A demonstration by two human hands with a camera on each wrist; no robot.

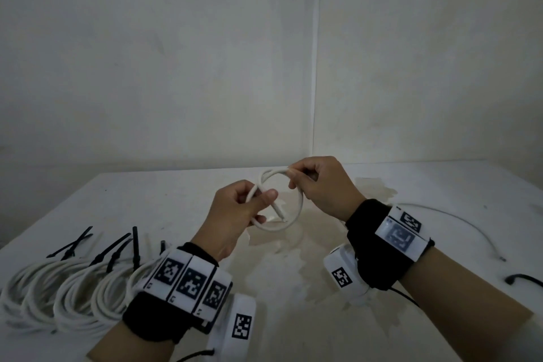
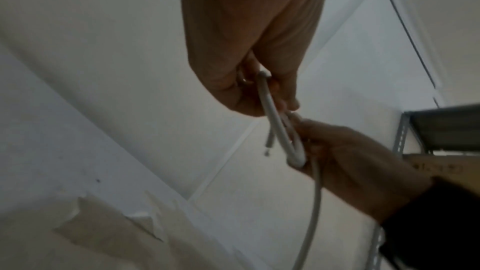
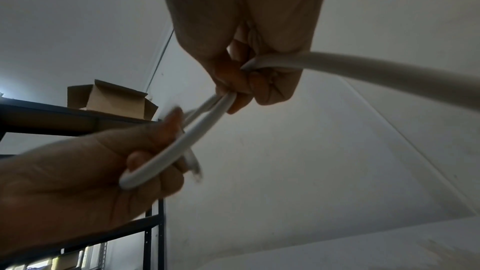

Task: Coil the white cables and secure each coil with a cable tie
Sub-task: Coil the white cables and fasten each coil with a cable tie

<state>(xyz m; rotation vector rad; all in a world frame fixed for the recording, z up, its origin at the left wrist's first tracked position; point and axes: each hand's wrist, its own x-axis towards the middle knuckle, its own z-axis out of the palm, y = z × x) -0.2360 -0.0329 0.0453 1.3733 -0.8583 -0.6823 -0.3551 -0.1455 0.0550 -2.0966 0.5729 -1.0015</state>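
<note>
Above the middle of the white table [image 1: 440, 185] I hold a small loop of white cable [image 1: 298, 209] between both hands. My left hand [image 1: 264, 206] pinches the loop's left side where the strands cross, and a short free end [image 1: 280, 214] points down from it. My right hand [image 1: 293, 178] grips the top of the loop. In the left wrist view the left hand [image 2: 262, 89] holds the cable [image 2: 275, 122] from above. In the right wrist view the right hand [image 3: 241, 93] holds the cable [image 3: 187, 143], and one strand [image 3: 389, 65] runs off to the right.
Several finished white coils [image 1: 58, 297] bound with black cable ties [image 1: 117, 250] lie at the table's near left. A stretch of white cable [image 1: 470, 226] lies on the right; my wrist hides whether it joins the loop. A black tie [image 1: 523, 278] lies near the right edge.
</note>
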